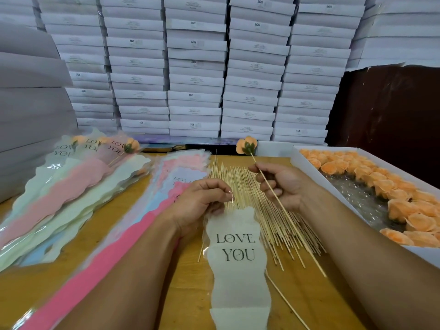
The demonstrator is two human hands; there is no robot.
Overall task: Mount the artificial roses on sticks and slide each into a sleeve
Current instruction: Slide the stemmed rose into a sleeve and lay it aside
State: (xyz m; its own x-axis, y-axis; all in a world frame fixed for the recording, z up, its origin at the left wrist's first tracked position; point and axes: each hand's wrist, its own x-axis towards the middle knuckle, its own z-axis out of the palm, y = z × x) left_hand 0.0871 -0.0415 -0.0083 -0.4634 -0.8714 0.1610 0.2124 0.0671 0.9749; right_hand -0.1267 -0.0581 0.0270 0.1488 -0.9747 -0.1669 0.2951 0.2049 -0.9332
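Note:
My right hand (pixel 278 184) grips a thin wooden stick (pixel 292 225) with an orange rose (pixel 247 144) mounted on its far end, held up over the table. My left hand (pixel 202 198) pinches the top edge of a pale "LOVE YOU" sleeve (pixel 238 263) that lies flat in front of me. A loose pile of bare sticks (pixel 252 201) lies between my hands. At the right, a white box (pixel 302 163) holds several orange rose heads (pixel 392 194).
A fanned stack of unused sleeves (pixel 152 225) in pink, blue and white lies left of centre. Finished sleeved roses (pixel 78 177) are piled at far left. White boxes (pixel 195 67) are stacked high behind the wooden table (pixel 185 277).

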